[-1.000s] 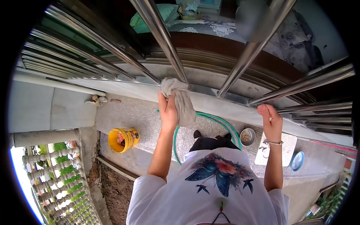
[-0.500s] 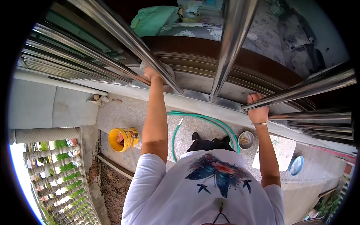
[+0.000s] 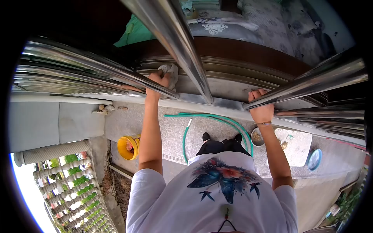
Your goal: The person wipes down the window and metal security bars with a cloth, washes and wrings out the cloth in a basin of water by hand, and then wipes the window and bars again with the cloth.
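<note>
My left hand (image 3: 158,82) reaches between the steel bars (image 3: 182,50) and grips a crumpled pale cloth (image 3: 171,75). The cloth lies against the brown window frame (image 3: 211,72), by its grooved track. Part of the hand is hidden behind a bar. On the right, my right hand (image 3: 261,108) rests at the grey sill (image 3: 237,87), its fingers curled over the bottom rail beside the foot of a thick bar. A thin bracelet circles that wrist. Whether these fingers hold anything besides the rail edge cannot be made out.
On the ground below lie a green hose (image 3: 217,117), a yellow bucket (image 3: 127,147), a metal bowl (image 3: 257,136), a white board (image 3: 297,149) and a blue basin (image 3: 314,159). Behind the bars is a bed with patterned bedding (image 3: 229,33). A stone balustrade (image 3: 74,186) runs at lower left.
My left hand has come out from behind one bar with the cloth, which now shows more fully. The whole view has shifted a little, and my right hand keeps its place on the rail.
</note>
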Demonstrator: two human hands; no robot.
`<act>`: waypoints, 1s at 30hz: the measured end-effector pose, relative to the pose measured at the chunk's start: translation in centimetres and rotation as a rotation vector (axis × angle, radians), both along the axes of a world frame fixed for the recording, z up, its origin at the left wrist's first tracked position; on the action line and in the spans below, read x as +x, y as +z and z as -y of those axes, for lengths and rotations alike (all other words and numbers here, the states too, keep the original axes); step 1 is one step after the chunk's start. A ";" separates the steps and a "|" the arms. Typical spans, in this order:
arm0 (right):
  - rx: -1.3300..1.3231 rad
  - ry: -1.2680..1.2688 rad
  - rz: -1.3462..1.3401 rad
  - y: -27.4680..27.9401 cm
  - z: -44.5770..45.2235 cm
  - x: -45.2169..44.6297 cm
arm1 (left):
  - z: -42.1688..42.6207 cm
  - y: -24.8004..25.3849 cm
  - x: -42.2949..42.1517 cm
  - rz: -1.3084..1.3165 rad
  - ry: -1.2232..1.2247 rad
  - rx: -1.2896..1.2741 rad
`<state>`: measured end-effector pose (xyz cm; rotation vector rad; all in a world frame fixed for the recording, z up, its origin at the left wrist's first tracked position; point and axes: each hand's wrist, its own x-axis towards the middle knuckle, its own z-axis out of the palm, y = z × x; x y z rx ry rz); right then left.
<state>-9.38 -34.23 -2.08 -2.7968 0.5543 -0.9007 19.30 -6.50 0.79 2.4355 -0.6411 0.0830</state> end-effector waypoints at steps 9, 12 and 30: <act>0.007 -0.006 -0.003 -0.2 0.0 -0.2 | 3.8 0.4 0.0 -0.695 -0.550 -0.167; 0.001 -0.007 0.032 -0.4 0.2 -0.2 | 5.2 -0.2 0.9 -0.702 -0.771 -0.056; 0.111 0.022 0.180 1.6 -0.1 -0.6 | -2.9 0.7 -3.5 -0.671 0.225 -0.694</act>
